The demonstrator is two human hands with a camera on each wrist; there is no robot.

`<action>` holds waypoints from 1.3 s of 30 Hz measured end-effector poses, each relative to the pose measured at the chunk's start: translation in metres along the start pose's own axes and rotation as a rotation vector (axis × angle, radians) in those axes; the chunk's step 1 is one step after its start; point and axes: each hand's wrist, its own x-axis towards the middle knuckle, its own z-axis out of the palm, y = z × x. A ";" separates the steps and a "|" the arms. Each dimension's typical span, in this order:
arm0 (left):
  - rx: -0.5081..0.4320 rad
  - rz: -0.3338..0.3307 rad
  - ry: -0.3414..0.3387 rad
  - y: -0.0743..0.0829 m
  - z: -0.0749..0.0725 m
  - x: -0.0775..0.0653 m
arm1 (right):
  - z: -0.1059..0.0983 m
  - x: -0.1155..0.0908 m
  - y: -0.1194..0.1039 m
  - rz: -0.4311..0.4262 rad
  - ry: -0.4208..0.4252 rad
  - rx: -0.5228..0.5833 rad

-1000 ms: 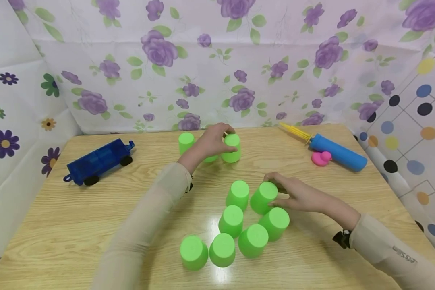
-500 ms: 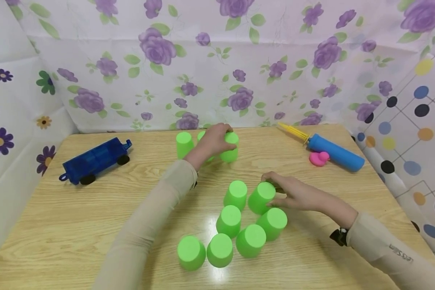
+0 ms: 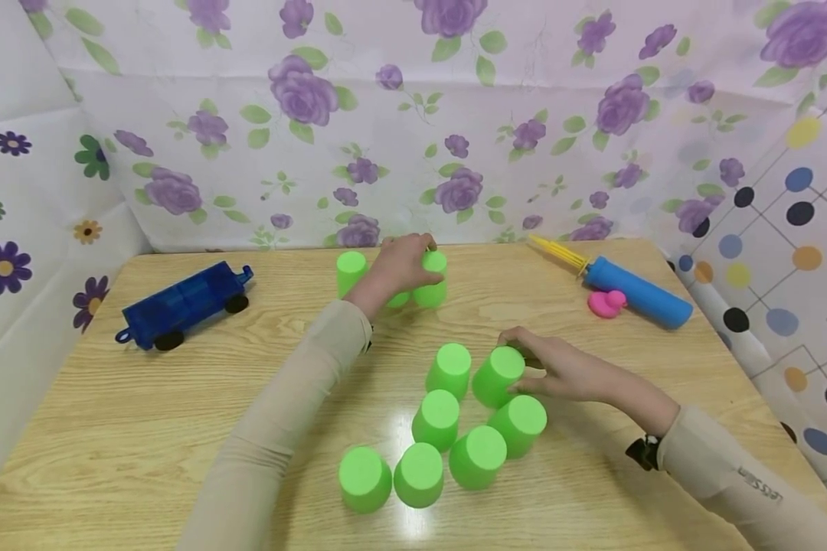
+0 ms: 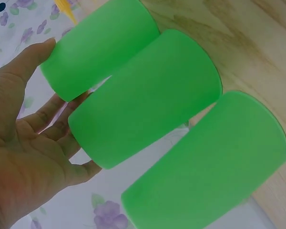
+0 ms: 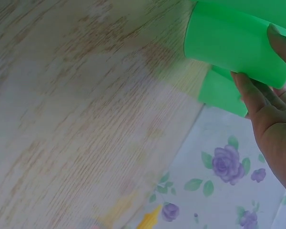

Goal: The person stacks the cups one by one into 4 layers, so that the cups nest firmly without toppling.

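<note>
Three upside-down green cups stand in a row at the back. My left hand (image 3: pixel 400 266) pinches the right-hand cup (image 3: pixel 430 292) between thumb and fingers, and partly hides the middle one. In the left wrist view the middle cup (image 4: pixel 148 100) and the end cup (image 4: pixel 209 167) stand close beside it. Nearer the front, my right hand (image 3: pixel 570 370) holds another green cup (image 3: pixel 494 381), thumb on its near side, fingers behind. Several more inverted cups surround it, among them a left neighbour (image 3: pixel 448 373), a front neighbour (image 3: pixel 519 427) and a leftmost cup (image 3: pixel 364 480).
A blue toy wagon (image 3: pixel 182 304) sits at the left of the wooden table (image 3: pixel 145 428). On the right lie a blue pump (image 3: pixel 637 291) with a yellow nozzle and a pink toy duck (image 3: pixel 605 304). A flowered cloth (image 3: pixel 386 138) hangs behind the table's back edge.
My left hand has slid its cup slightly left, closer to the middle cup of the back row. The right hand and its cup have stayed put.
</note>
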 end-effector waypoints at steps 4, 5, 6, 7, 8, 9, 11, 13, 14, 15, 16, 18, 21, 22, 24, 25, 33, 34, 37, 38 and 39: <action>0.027 0.021 0.016 -0.002 -0.001 -0.004 | 0.000 0.000 0.001 -0.010 0.004 0.013; 0.031 0.033 0.022 -0.003 -0.001 -0.005 | 0.001 0.000 0.001 -0.011 0.004 0.016; 0.036 0.046 0.030 -0.003 0.000 -0.006 | 0.001 0.000 0.002 -0.005 0.005 0.019; 0.037 0.063 0.041 -0.004 0.001 -0.008 | 0.001 0.000 0.002 0.001 0.005 0.023; 0.033 0.080 0.055 -0.004 0.001 -0.010 | 0.001 -0.001 0.003 0.011 0.007 0.028; 0.028 0.099 0.073 -0.004 0.002 -0.013 | 0.002 -0.001 0.004 0.020 0.016 0.028; 0.018 0.131 0.122 -0.006 0.002 -0.023 | 0.004 0.000 0.006 0.043 0.057 0.017; 0.004 0.168 0.196 -0.007 0.003 -0.035 | 0.005 0.001 0.008 0.058 0.115 0.013; -0.008 0.181 0.232 -0.007 0.004 -0.043 | 0.006 0.001 0.009 0.066 0.149 0.008; -0.024 0.196 0.269 -0.006 0.005 -0.052 | 0.006 0.000 0.009 0.068 0.185 -0.008; -0.047 0.214 0.297 -0.006 0.007 -0.061 | 0.005 -0.001 0.010 0.079 0.217 -0.014; -0.108 0.253 0.328 -0.004 0.011 -0.080 | 0.003 -0.002 0.011 0.082 0.267 -0.022; -0.248 0.283 0.287 0.001 0.017 -0.110 | -0.003 -0.003 0.013 0.088 0.341 -0.034; -0.306 0.283 0.256 0.004 0.018 -0.119 | -0.006 -0.002 0.014 0.089 0.370 -0.024; -0.415 0.270 0.193 0.008 0.019 -0.138 | -0.010 0.001 0.015 0.084 0.434 0.006; -0.461 0.269 0.159 0.012 0.021 -0.147 | -0.012 0.001 0.015 0.094 0.469 0.018; -0.503 0.267 -0.045 0.027 0.028 -0.185 | -0.025 0.024 0.019 0.198 0.627 0.078; -0.494 0.273 -0.052 0.028 0.028 -0.186 | -0.028 0.028 0.019 0.206 0.630 0.093; -0.465 0.289 -0.082 0.030 0.028 -0.186 | -0.034 0.043 0.022 0.220 0.621 0.153; -0.458 0.296 -0.091 0.031 0.028 -0.186 | -0.035 0.047 0.024 0.226 0.622 0.170; -0.450 0.299 -0.098 0.032 0.028 -0.186 | -0.036 0.052 0.026 0.226 0.621 0.188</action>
